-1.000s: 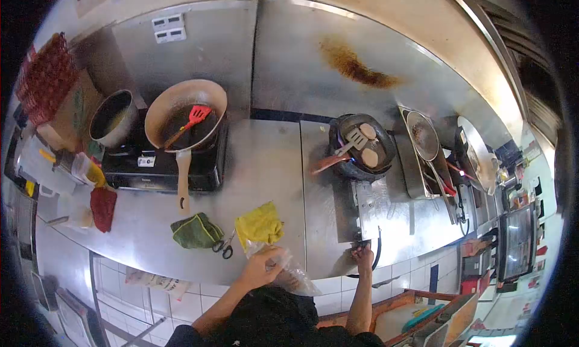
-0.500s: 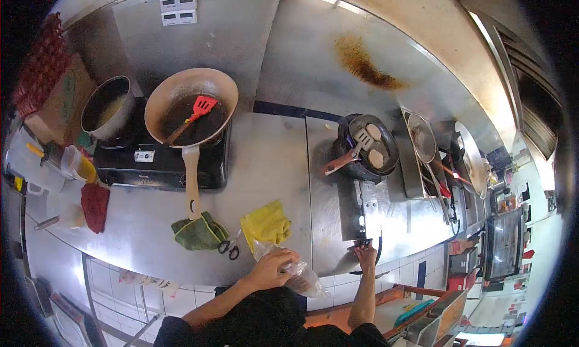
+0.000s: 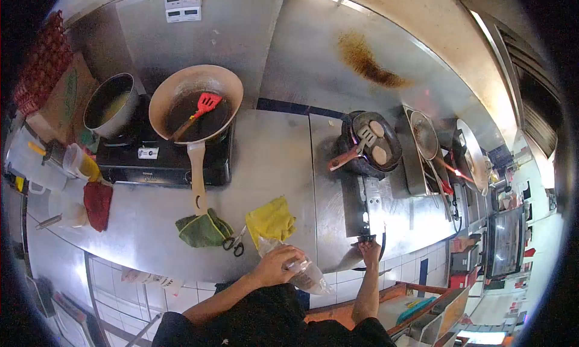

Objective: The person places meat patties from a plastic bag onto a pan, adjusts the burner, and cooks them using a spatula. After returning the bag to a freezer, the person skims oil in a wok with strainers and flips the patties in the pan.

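My left hand (image 3: 278,266) is closed around a clear plastic bag (image 3: 310,277); what is inside is hard to make out. My right hand (image 3: 370,250) has its fingers on the dark control knob (image 3: 366,239) at the front of a burner. Behind that knob a black frying pan (image 3: 393,143) sits over the burner with two pale round patties (image 3: 379,155) in it. A slotted spatula (image 3: 366,136) with a wooden handle rests across the pan's left side. Near my left hand lie a yellow cloth (image 3: 271,218), scissors (image 3: 234,244) and a green cloth (image 3: 204,229).
At left, a tan wok (image 3: 161,108) with a red slotted spatula (image 3: 208,102) and a grey pot (image 3: 123,116) stand on a black stove (image 3: 205,169). To the right are a metal tray (image 3: 416,181) holding a strainer (image 3: 424,133), and another large pan (image 3: 473,157).
The view has shifted slightly, moving the counter items a little right and up in the picture. Both hands keep their places on the bag and the knob.
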### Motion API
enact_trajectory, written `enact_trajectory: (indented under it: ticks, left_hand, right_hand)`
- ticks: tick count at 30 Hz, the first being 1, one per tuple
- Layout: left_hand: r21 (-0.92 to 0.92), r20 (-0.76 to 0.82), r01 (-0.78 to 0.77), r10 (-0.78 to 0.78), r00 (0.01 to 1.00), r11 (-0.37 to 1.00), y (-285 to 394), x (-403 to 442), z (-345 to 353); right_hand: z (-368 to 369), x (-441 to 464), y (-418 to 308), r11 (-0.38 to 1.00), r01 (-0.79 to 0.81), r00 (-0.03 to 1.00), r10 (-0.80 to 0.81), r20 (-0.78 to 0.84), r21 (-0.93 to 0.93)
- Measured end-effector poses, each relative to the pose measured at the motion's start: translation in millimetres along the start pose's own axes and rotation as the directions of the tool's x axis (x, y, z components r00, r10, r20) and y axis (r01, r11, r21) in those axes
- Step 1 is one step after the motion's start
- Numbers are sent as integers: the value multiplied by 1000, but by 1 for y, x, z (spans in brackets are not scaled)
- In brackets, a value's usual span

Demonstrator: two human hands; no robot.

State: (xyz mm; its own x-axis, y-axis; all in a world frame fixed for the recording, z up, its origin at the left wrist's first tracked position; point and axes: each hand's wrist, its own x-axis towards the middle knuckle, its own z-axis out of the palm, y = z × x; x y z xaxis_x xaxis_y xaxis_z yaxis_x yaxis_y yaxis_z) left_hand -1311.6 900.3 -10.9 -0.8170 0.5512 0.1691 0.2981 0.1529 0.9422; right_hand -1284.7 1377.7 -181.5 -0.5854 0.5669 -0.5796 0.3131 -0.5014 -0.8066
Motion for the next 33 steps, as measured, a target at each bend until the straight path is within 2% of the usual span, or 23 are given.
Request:
enact_trajectory:
  ticks: [4, 7, 10, 12, 16, 18, 19, 20, 22, 25, 26, 27, 28, 30, 33]
  left_hand:
    - [4, 0, 5, -5, 1000, 1000, -3, -1, 2]
    - [-3, -5, -2, 2, 1000, 1000, -2, -1, 1]
    - [-32, 12, 53, -53, 999, 998, -3, -2, 2]
    - [-24, 6, 33, -33, 999, 999, -5, -3, 3]
    - [-5, -25, 10, -11, 1000, 1000, -7, -3, 6]
    - [-12, -27, 14, -14, 1000, 1000, -4, -3, 4]
    - [-19, -31, 18, -19, 999, 1000, -1, -3, 3]
    - [-19, -31, 17, -18, 999, 1000, -3, -3, 4]
    - [-32, -40, 11, -12, 999, 999, -7, -4, 6]
    - [-4, -10, 17, -17, 1000, 1000, -1, -3, 1]
    - [-3, -11, 17, -17, 1000, 1000, -1, -2, 1]
    - [-18, -6, 20, -20, 1000, 1000, -3, -3, 2]
    - [-32, -2, 23, -23, 1000, 999, -4, -3, 3]
    - [-21, -7, 13, -13, 1000, 1000, -8, -3, 6]
    - [-14, -5, 4, -4, 1000, 1000, -15, -4, 10]
  right_hand:
    - [-7, 6, 3, 999, 29, 998, -30, 63, 14]
    - [-7, 8, 4, 980, 134, 976, -104, 193, -149]
    - [-6, 7, 0, 964, 148, 979, -110, 174, -221]
    - [-3, 5, -2, 1000, 27, 990, -28, 135, 3]
    - [-5, 3, 0, 993, 75, 986, -60, 154, -90]
    - [-12, 14, 3, 998, 7, 984, -17, 176, 55]
    - [-16, 17, 5, 998, 8, 984, -18, 177, 56]
    - [-19, 20, 6, 974, 153, 970, -116, 215, -165]
    - [-32, 35, 12, 881, 297, 940, -202, 275, -368]
    - [-33, 39, 13, 836, 358, 918, -235, 319, -416]
    - [-14, 14, 1, 958, 157, 979, -119, 166, -242]
    - [0, -2, -7, 999, -36, 998, 37, 40, -27]
    - [-5, 4, -6, 999, -35, 998, 37, 42, -28]
    - [-2, -1, -8, 999, -42, 987, 39, 157, 17]
    - [0, 0, -9, 998, -58, 990, 54, 132, 28]
